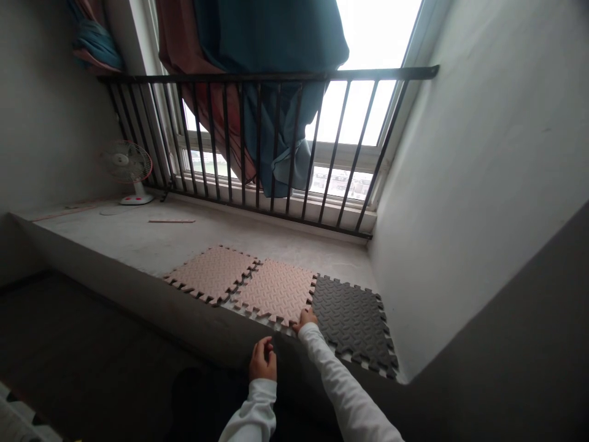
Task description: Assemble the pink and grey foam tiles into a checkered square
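Three foam puzzle mat tiles lie in a row on a raised window ledge. The middle pink foam mat tile (281,288) sits between another pink foam mat tile (216,270) and a black foam mat tile (352,316). My right hand (305,319) has its fingers bent and closed on the middle tile's front right corner, at the seam with the black one. Its fingertips are partly hidden. My left hand (264,361) hangs just in front of the ledge, loosely curled with a gap between thumb and fingers, holding nothing visible.
Behind the tiles runs a dark metal railing (257,77), with blue and red curtains (271,37) at the window. A small fan (133,166) and a thin strip (172,221) are on the ledge (119,236) to the left. A white wall (464,184) bounds the right.
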Demonstrator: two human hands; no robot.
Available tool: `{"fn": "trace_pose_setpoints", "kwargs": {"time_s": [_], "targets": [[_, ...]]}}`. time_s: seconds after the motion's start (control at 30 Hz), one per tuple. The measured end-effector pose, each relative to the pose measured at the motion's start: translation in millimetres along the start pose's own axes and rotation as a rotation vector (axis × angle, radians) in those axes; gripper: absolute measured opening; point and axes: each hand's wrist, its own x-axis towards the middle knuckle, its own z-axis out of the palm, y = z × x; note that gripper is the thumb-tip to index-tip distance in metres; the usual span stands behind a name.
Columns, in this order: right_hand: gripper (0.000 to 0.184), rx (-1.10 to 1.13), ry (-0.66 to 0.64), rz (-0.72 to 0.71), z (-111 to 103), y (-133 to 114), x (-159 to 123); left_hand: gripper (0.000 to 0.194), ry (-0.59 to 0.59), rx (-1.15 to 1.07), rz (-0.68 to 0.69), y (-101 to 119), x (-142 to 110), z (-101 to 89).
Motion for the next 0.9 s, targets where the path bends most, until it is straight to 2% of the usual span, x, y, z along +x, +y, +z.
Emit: {"fn": "trace_pose_setpoints", "kwargs": {"time_s": [0.3, 0.7, 0.9], "targets": [[0.059, -0.108, 0.008, 0.027, -4.6, -5.3, -19.1, 0.025, -0.001, 0.004, 0.009, -0.5, 0.6, 2.0], [0.074, -0.187, -0.029, -0.004, -3.3, -8.9, -14.8, 0.025, -0.033, 0.038, 0.011, -0.4, 0.4, 1.1], [0.070, -0.216, -0.016, -0.020, 0.5, -8.0, -17.5, 0.025, -0.018, 0.031, -0.013, -2.4, 0.3, 3.1]]}}
